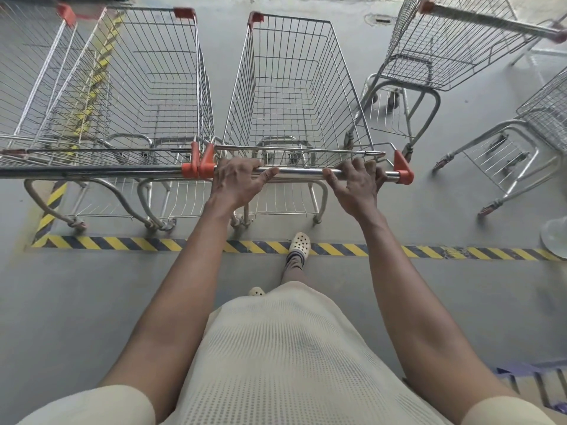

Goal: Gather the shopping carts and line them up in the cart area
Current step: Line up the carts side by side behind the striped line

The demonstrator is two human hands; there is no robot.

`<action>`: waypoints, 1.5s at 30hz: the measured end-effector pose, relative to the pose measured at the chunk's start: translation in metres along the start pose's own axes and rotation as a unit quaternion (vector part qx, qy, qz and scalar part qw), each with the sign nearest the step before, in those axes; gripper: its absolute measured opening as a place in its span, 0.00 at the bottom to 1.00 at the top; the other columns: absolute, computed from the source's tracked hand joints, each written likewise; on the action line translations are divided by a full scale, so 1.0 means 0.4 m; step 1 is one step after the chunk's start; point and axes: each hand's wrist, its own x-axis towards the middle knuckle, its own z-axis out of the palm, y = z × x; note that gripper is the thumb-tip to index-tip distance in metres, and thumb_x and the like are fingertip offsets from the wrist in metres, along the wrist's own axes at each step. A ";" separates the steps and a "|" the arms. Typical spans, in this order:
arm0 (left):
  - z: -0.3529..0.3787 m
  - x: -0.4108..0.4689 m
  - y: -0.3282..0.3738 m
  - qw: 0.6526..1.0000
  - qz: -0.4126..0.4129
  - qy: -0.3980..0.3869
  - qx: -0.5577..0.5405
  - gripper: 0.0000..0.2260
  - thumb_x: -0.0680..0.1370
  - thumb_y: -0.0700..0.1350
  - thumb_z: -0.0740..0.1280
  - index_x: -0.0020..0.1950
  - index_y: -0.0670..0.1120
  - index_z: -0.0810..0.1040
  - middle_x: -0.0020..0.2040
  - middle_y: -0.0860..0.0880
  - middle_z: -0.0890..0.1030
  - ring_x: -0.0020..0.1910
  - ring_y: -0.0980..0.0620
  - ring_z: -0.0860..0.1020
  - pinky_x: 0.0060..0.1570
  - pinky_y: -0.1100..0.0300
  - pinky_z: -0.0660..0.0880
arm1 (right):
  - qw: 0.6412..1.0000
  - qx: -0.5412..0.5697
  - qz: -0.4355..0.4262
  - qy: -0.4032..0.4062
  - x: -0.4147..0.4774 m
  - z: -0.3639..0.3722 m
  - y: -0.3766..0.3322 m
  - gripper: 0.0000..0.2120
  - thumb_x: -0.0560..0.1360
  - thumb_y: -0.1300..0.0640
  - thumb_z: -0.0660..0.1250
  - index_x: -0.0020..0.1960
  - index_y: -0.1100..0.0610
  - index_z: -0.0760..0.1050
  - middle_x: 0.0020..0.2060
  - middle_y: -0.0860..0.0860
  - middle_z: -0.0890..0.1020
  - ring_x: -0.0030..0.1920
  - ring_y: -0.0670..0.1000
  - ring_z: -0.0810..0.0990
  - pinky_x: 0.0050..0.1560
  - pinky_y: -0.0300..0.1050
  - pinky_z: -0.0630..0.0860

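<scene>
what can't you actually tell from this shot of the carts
Head view:
Left row of carts: left edge cuts it, count unclear.
White object: cut by right edge, unidentifiable.
Top-right cart: handle end blurred, cut off.
Left hand and right hand fingertips: hidden behind cart handle.
</scene>
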 end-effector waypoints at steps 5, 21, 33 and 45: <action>-0.005 0.002 -0.001 1.000 -0.003 0.000 0.007 0.28 0.79 0.73 0.53 0.45 0.51 0.78 0.40 0.52 0.76 0.42 0.51 0.73 0.59 0.48 0.67 | 1.000 0.001 -0.009 -0.001 0.009 0.001 -0.001 0.22 0.80 0.31 0.56 0.50 0.49 0.75 0.50 0.45 0.72 0.62 0.55 0.67 0.63 0.55 0.54; -0.075 0.026 -0.092 0.982 -0.010 0.130 0.138 0.31 0.86 0.58 0.50 0.43 0.38 0.83 0.43 0.38 0.82 0.44 0.41 0.76 0.52 0.47 0.69 | 1.000 -0.004 -0.005 0.002 0.023 0.001 0.001 0.23 0.80 0.31 0.55 0.50 0.48 0.75 0.50 0.44 0.70 0.63 0.55 0.67 0.63 0.52 0.52; -0.051 0.028 -0.109 0.969 -0.043 0.173 0.170 0.18 0.79 0.48 0.58 0.36 0.38 0.78 0.39 0.39 0.81 0.44 0.43 0.74 0.50 0.48 0.68 | 1.000 0.010 -0.011 0.027 0.011 0.018 0.018 0.22 0.80 0.31 0.57 0.51 0.48 0.76 0.50 0.44 0.73 0.61 0.50 0.65 0.63 0.50 0.52; -0.031 0.000 -0.063 0.957 -0.077 0.250 0.129 0.16 0.81 0.47 0.61 0.38 0.41 0.78 0.40 0.43 0.80 0.46 0.44 0.73 0.56 0.48 0.66 | 0.995 0.019 0.007 0.101 -0.012 0.045 0.009 0.21 0.79 0.32 0.61 0.48 0.49 0.79 0.48 0.45 0.77 0.58 0.51 0.70 0.63 0.54 0.57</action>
